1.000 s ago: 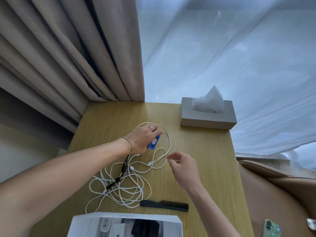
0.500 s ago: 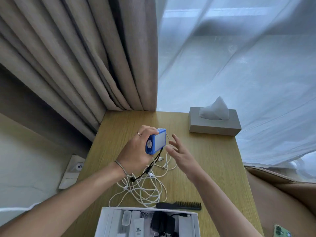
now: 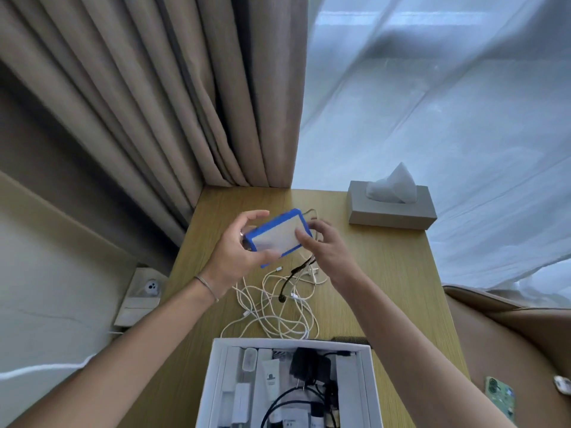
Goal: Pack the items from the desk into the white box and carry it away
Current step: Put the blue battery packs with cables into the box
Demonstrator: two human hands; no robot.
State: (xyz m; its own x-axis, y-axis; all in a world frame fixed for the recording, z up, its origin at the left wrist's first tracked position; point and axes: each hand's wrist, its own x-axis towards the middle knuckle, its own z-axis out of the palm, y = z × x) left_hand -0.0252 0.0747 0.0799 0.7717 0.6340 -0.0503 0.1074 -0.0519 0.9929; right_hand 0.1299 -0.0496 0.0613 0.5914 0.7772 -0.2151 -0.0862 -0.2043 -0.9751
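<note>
A flat blue-edged device with a pale face [image 3: 276, 233] is held above the wooden desk [image 3: 386, 273]. My left hand [image 3: 238, 251] grips its left end, and my right hand [image 3: 321, 245] holds its right edge with thumb and fingers. A black cord [image 3: 293, 276] hangs from it. Below lies a tangle of white cables [image 3: 278, 310]. The open white box [image 3: 367, 381] stands at the desk's near edge with a black charger, a white tube and small white items inside. A black comb [image 3: 349, 338] peeks out behind the box's far rim.
A grey tissue box [image 3: 391, 210] sits at the desk's back right. Beige curtains and a sheer curtain hang behind. A wall socket [image 3: 148, 288] is left of the desk. A tan chair [image 3: 509, 335] with a green phone [image 3: 500, 396] stands at the right.
My left hand lifted the blue device off the desk and turned its face up. My right hand came up and took its right edge. The view moved back, showing more of the box.
</note>
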